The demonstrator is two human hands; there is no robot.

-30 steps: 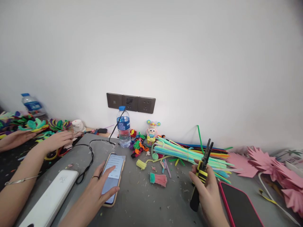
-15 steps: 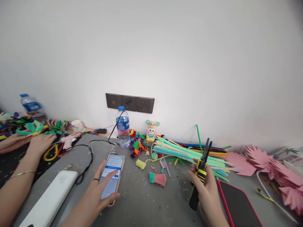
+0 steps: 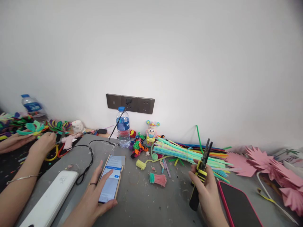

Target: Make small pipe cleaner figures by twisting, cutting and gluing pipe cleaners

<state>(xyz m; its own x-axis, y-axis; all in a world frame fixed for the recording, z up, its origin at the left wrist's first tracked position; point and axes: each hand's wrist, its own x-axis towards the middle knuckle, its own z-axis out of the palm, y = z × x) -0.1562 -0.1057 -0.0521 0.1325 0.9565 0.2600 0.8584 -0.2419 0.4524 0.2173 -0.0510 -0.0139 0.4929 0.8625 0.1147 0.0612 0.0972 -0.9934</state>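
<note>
My left hand (image 3: 91, 195) lies over a smartphone (image 3: 110, 189) with a lit screen, its fingers spread. The index fingertip is on or just over the screen, and the thumb rests at the lower right edge. My right hand (image 3: 205, 186) is closed round black-and-yellow pliers (image 3: 201, 175), with the long dark jaws pointing up and one black handle hanging below the fingers. Between my hands lie a pink-and-teal bundle of short pipe cleaners (image 3: 158, 179) and a small yellow coiled piece (image 3: 141, 164).
Behind are a water bottle (image 3: 123, 132), a small figure (image 3: 151, 132) and a pile of long pipe cleaners (image 3: 189, 154). A red-edged phone (image 3: 239, 205) and pink folded paper (image 3: 262, 160) lie right. Left are a white power bank (image 3: 50, 198), a black cable (image 3: 91, 157) and another person's hands (image 3: 44, 145).
My left index finger has shifted left across the phone screen, and the thumb has slid slightly down. The other person's nearer hand has curled its fingers. My right hand has barely moved.
</note>
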